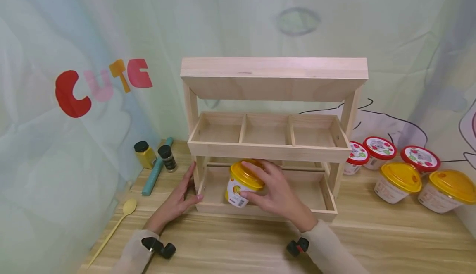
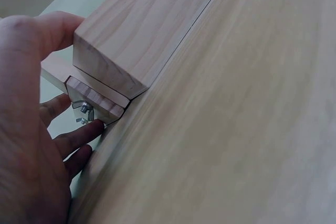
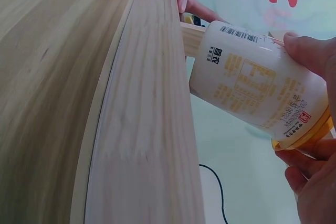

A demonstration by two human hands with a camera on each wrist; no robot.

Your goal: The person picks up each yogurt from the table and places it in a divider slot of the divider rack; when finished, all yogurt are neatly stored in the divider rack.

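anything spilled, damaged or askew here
Nothing looks spilled or damaged. The yellow-lidded tub is tilted at the front of the lower tray, but the right hand grips it, so that hardly seems odd.

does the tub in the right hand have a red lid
No, the lid on the tub in the right hand is yellow.

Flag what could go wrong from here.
The yellow-lidded tub is tilted, its base close to the lower tray's front wall; it might catch there. The right hand grips it partly by the lid, which could loosen. The upper tray is close by, so knuckles could bump it.
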